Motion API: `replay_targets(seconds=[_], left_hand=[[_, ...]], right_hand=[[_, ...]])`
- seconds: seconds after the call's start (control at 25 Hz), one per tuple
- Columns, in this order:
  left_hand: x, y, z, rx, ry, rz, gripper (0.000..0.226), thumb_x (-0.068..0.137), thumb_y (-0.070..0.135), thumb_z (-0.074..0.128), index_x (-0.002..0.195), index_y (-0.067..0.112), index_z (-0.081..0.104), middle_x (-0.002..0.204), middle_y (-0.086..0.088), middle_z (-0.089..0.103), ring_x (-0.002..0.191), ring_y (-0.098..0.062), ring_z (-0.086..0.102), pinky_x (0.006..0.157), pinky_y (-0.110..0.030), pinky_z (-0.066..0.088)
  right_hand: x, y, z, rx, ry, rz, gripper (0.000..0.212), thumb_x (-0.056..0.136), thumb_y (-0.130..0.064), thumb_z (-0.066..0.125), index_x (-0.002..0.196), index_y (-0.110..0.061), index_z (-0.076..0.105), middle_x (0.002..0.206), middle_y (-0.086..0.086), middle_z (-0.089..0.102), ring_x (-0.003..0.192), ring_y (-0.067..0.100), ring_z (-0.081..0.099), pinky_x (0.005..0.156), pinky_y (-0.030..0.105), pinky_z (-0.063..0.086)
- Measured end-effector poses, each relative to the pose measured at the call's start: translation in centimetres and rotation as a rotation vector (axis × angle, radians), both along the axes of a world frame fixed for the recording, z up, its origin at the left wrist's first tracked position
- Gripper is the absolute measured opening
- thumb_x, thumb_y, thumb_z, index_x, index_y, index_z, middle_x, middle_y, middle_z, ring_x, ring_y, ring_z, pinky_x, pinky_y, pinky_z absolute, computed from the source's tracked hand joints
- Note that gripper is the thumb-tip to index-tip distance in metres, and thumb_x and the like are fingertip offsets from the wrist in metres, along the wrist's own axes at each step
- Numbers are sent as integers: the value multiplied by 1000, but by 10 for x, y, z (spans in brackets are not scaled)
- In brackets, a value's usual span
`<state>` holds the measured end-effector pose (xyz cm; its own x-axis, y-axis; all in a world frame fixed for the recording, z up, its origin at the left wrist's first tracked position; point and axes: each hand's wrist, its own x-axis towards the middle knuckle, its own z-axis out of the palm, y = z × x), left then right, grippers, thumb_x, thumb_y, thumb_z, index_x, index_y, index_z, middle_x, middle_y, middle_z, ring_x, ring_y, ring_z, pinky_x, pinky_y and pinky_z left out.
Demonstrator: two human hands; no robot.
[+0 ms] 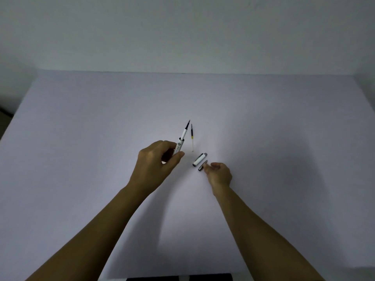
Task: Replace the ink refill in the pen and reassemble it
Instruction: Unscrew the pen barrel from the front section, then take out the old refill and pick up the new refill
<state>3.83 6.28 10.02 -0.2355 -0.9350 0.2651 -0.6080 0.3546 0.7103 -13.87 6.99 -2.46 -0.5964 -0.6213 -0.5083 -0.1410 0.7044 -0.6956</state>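
Your right hand (220,174) pinches the grey tip piece (202,165) at the table, its long axis slanting up-right, just beside the white cap (199,159). Your left hand (156,162) grips the pen barrel (179,148), refill (185,130) protruding and pointing away from you. The spare refill (192,136) lies beyond. Judgement: the tip piece must travel up-left onto that protruding point.

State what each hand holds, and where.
Left hand: pen barrel, by its lower end. Right hand: fingertips on the small grey tip piece; grip unclear.
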Motion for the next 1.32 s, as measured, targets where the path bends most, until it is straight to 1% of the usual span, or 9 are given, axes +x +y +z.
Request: replay_targets(seconds=[0.24, 0.36, 0.48, 0.6, 0.8, 1.0, 1.08, 1.16, 1.32], left_hand=[[-2, -4, 0, 8, 16, 13, 10, 80, 18, 70, 84, 13, 63, 67, 3, 58, 58, -11, 52, 62, -10, 44], [-5, -6, 0, 5, -6, 4, 10, 80, 19, 70, 82, 12, 62, 65, 1, 58, 58, -13, 52, 59, -13, 45], [-9, -11, -1, 11, -43, -6, 12, 80, 18, 69, 80, 9, 61, 64, -3, 58, 57, -18, 51, 55, -30, 49], [-16, -16, -1, 22, -70, -14, 12, 81, 17, 68, 79, 7, 61, 62, -6, 57, 56, -22, 50, 54, -39, 48], [-24, -19, -3, 8, -109, -47, 13, 82, 17, 67, 79, 5, 61, 62, 0, 50, 54, -18, 46, 53, -28, 36], [-17, -24, -15, 60, -96, -4, 13, 82, 18, 67, 81, 6, 62, 63, 0, 51, 55, -17, 45, 53, -26, 37], [-12, -28, -18, 78, -90, 21, 14, 82, 19, 67, 79, 7, 61, 62, -3, 53, 55, -20, 47, 53, -33, 42], [-7, -35, -21, 82, -79, 54, 14, 81, 19, 68, 79, 8, 61, 61, -4, 54, 54, -20, 47, 53, -37, 44], [1, -43, -24, 93, -48, 96, 12, 80, 21, 69, 80, 11, 63, 60, -1, 56, 54, -17, 49, 53, -34, 45]], right_hand=[[-2, 0, 8, -38, -24, -47, 27, 82, -19, 66, 103, -3, 62, 104, 16, 71, 101, 30, 64, 90, 31, 47], [2, -7, 44, -281, 7, -60, 17, 89, -26, 57, 96, -13, 67, 93, 8, 73, 93, 25, 68, 82, 31, 51], [4, -14, 100, -564, -342, 296, 17, 90, -34, 53, 93, -35, 70, 90, -18, 73, 88, -1, 67, 71, 13, 51], [1, -22, 132, -645, -334, 539, 19, 87, -23, 61, 94, -39, 69, 92, -23, 73, 96, 0, 66, 79, 10, 50], [1, -40, 132, -657, -423, 424, 22, 81, -10, 69, 101, -20, 70, 88, -2, 73, 84, 6, 69, 80, 16, 53], [-11, -95, 113, -660, -635, 137, 18, 84, -10, 66, 95, -24, 70, 79, -9, 73, 76, 5, 69, 70, 18, 55], [-19, -115, 91, -585, -524, 113, 20, 84, -10, 65, 103, -15, 68, 84, -3, 69, 76, 8, 67, 71, 22, 58], [-23, -124, 64, -425, -270, 227, 30, 83, -11, 67, 112, -5, 63, 85, 5, 66, 77, 16, 65, 80, 33, 58], [-22, -125, 24, -253, 122, 385, 23, 77, -13, 72, 95, -2, 64, 88, 17, 72, 76, 27, 67, 81, 35, 54]])
